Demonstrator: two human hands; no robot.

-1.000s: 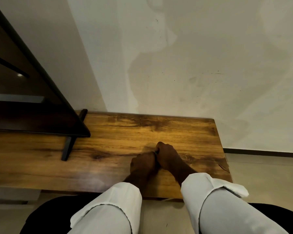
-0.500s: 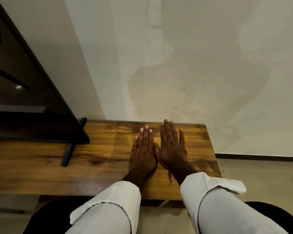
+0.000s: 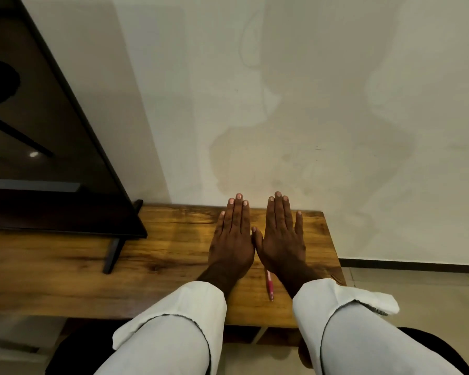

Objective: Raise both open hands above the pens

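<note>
Dim, warm indoor light. Soft overlapping shadows mottle the pale wall [image 3: 309, 104] from 12 to 3 o'clock. The dark television screen [image 3: 38, 125] at 9 o'clock reflects 1 small ceiling light. Faint sheen on the wooden bench [image 3: 160, 239]. Wide-angle bending at edges; the white sleeves [image 3: 173, 334] at 6 o'clock look soft.

No legible text, label, brand, number or sign appears on any surface; the slim red pen [image 3: 269, 284] shows no readable marking.
</note>
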